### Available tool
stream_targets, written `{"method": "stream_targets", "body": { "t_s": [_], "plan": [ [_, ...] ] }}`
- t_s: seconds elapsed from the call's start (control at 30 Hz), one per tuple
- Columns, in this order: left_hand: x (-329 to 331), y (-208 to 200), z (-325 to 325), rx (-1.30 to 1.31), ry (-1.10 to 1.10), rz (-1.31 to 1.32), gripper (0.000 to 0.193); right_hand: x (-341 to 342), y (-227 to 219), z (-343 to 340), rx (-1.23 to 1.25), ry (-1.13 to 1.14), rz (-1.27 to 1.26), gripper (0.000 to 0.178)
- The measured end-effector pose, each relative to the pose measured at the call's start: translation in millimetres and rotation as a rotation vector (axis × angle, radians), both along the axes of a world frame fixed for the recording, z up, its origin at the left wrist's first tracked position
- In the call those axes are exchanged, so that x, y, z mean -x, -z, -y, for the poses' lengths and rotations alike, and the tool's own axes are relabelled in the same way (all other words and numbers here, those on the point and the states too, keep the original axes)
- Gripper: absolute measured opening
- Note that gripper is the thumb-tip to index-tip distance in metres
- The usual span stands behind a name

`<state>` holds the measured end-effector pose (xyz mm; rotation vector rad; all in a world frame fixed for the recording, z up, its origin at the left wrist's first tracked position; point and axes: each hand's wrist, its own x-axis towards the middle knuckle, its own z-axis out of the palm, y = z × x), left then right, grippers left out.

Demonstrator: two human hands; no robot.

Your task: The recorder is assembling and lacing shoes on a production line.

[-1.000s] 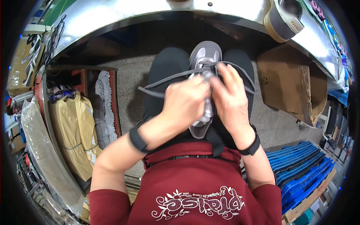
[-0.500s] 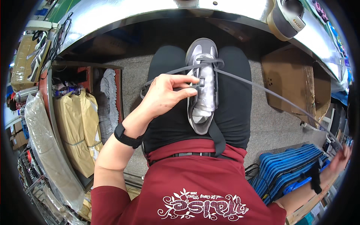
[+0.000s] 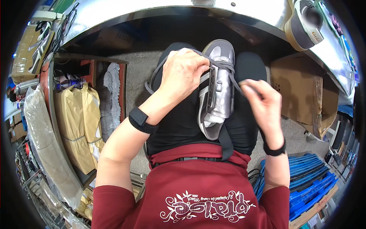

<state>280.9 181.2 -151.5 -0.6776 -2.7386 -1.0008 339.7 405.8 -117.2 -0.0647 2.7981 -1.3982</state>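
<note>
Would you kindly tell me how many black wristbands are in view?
2: one wristband on the wrist of the left hand, the other on the wrist of the right hand. Both wrists show, so none seems hidden there.

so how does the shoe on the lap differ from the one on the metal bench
Place: the lap shoe rests between the thighs; the bench shoe stands on the metal bench.
Handling: the lap shoe has the left hand at its eyelets and the right hand at its lace; no hand touches the bench shoe.
Direction: the lap shoe's heel and bench shoe's heel both face the person, which they share.
</note>
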Motion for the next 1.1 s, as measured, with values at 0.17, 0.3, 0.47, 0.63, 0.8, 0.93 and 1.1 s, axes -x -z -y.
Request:
{"method": "stream_targets", "body": {
  "t_s": [0.17,0.3,0.47,0.63,0.8,0.93,1.1],
  "plan": [
    [2,-1,-4,0.084,0.036,-0.082,0.008,-1,20,41,-0.217,-0.169,-0.128,0.013],
    [1,-4,-14,0.297,0.103,-0.218,0.008,-1,24,48,-0.212,-0.181,-0.143,0.013],
    [-4,1,-11,0.126,-0.07,-0.045,0.008,11,18,41,-0.287,-0.015,-0.066,0.013],
    [-39,-7,-28,0.197,-0.088,-0.036,0.04,21,31,48,-0.298,-0.039,-0.129,0.019],
    [-31,-6,-18,0.213,-0.055,0.166,0.04,18,35,67,-0.402,0.032,-0.11,0.023],
    [-27,-11,-17,0.176,-0.015,0.227,0.038,25,48,72,-0.532,0.057,-0.143,0.017],
    [-26,-14,-16,0.218,-0.036,-0.04,0.049,19,27,43,-0.138,-0.234,0.008,0.013]
  ]
}}
